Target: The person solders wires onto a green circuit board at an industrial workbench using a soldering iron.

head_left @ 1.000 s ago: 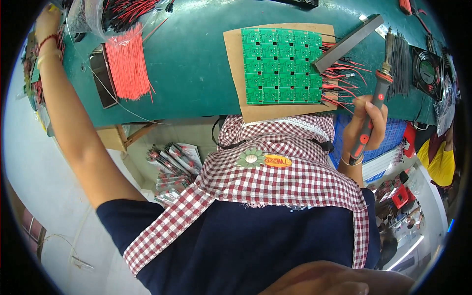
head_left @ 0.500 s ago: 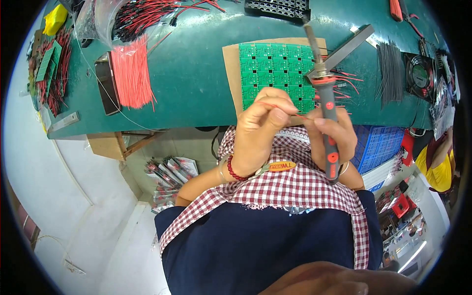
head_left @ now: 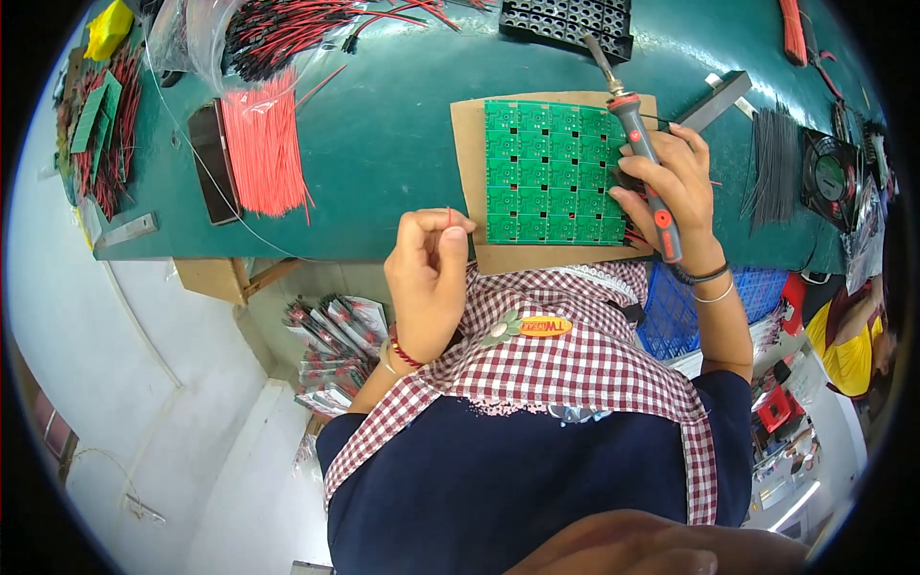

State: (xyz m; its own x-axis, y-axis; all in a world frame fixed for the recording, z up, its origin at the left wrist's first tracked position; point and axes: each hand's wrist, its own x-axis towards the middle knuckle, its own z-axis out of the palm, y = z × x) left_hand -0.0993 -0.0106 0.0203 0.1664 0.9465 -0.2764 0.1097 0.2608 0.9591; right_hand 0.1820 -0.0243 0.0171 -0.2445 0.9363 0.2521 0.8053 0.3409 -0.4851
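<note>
My left hand [head_left: 427, 283] is closed near the table's front edge, pinching a thin red wire [head_left: 449, 215] whose tip sticks up from the fingers. A soldering iron [head_left: 637, 139] with a grey and red handle lies across my right hand [head_left: 678, 187], its metal tip pointing up and away. The fingers of that hand curl at the right edge of a green circuit board panel [head_left: 551, 172]; what their tips touch is partly hidden. The panel rests on a brown cardboard sheet [head_left: 470, 144]. Dark and red wire ends show by its lower right corner.
A bundle of red wires [head_left: 264, 153] lies at left beside a dark phone [head_left: 213, 163]. A black perforated tray [head_left: 565, 24] stands at the back. Right of the panel are a grey bar [head_left: 719, 101], black wires [head_left: 774, 163] and a small fan [head_left: 829, 168]. A blue crate [head_left: 671, 316] sits below.
My hands have separated: the left moved left and down with the red wire, the right moved up and right to the panel's edge with the soldering iron. The panel appears shifted slightly.
</note>
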